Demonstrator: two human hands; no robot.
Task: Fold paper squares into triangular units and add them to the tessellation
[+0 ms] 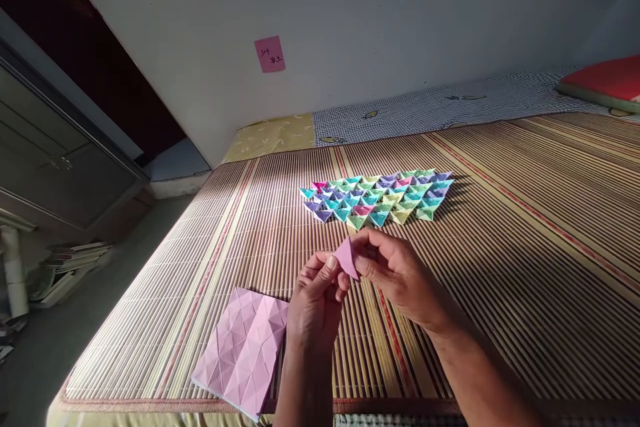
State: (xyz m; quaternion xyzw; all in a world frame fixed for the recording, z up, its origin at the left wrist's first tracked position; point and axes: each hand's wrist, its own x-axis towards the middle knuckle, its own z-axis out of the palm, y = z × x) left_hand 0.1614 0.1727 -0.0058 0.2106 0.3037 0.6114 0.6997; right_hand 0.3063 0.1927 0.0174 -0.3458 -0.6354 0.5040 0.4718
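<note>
Between both hands, above the mat, is a small pink folded paper piece [346, 257] with a pointed shape. My left hand [320, 287] pinches its left side between thumb and fingers. On its right side, the fingers of my right hand [390, 270] are closed at the paper's edge; some fingertips are hidden behind it. Beyond the hands, rows of small folded paper boats [370, 199] in green, blue, purple, yellow and pink stand close together. Left of my left forearm lies a stack of creased pink paper [245, 350] with a grid of fold lines.
A striped bamboo mat [200, 300] covers the bed. A pink note [269, 54] with handwriting is stuck to the white wall [330, 7]. Something red [607, 83] lies at the far right. Books [70, 267] are piled on the floor at left, near a grey cabinet [55, 140].
</note>
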